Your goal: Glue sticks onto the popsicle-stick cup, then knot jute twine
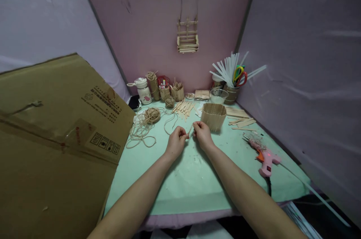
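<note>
Over the middle of the table, my left hand point(176, 142) and my right hand point(202, 135) are close together, both with pinched fingers. A short stretch of jute twine point(191, 128) runs between their fingertips. More of the strand loops on the cloth behind my left hand, towards a loose ball of twine point(152, 115) with tangled coils at the left. Just beyond my right hand stands an open container made of craft sticks point(213, 117), upright and apart from the fingers.
A pink hot glue gun point(265, 156) lies at the right, its cord off the edge. Loose craft sticks point(184, 108), a clear plastic cup point(219, 96), a white bottle point(143, 91) and a holder with scissors point(239, 75) stand behind. A large cardboard box point(64, 137) blocks the left.
</note>
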`<state>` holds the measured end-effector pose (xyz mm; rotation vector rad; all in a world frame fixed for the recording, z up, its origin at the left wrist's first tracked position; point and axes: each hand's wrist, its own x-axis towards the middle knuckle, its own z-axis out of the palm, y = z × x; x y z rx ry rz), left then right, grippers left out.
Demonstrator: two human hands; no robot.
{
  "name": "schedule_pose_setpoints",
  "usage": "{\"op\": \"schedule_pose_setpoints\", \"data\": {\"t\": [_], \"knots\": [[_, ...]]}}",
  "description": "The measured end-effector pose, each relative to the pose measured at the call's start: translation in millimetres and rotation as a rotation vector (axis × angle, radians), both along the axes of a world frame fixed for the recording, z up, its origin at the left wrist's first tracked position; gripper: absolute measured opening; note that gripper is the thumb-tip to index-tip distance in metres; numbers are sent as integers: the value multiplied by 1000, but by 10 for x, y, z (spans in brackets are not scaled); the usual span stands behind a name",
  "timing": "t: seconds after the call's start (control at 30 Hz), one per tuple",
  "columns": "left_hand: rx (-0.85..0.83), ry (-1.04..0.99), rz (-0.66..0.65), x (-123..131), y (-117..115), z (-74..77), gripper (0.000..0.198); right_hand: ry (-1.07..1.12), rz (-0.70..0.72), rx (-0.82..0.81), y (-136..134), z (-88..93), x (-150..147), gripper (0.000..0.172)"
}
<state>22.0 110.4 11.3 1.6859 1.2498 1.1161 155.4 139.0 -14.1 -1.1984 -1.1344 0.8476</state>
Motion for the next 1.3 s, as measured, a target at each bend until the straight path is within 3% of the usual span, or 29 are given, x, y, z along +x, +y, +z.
{"op": "schedule_pose_setpoints", "data": {"t": [0.2, 0.37, 0.57, 0.73, 0.93, 1.13, 1.3], "knots": [[-3, -86, 69, -65, 87, -91, 9, 247, 172, -194, -98, 210, -14, 30], [35, -87, 73, -81, 122, -122, 9, 155, 256, -179, -142, 256, -60, 26], [57, -22, 90, -84, 128, -127, 9, 40, 277, -57, -112, 196, -54, 18], [27, 66, 104, -93, 127, -99, 11, -72, 184, 3, -90, 165, -33, 18], [-7, 160, 3, -54, 92, -41, 25, 58, 45, -57, -96, 97, -72, 26], [-18, 145, 6, -42, 66, -65, 26, 144, 129, -181, -85, 120, -47, 26], [14, 76, 45, -74, 80, -73, 25, 87, 169, -120, -98, 196, -8, 22]]}}
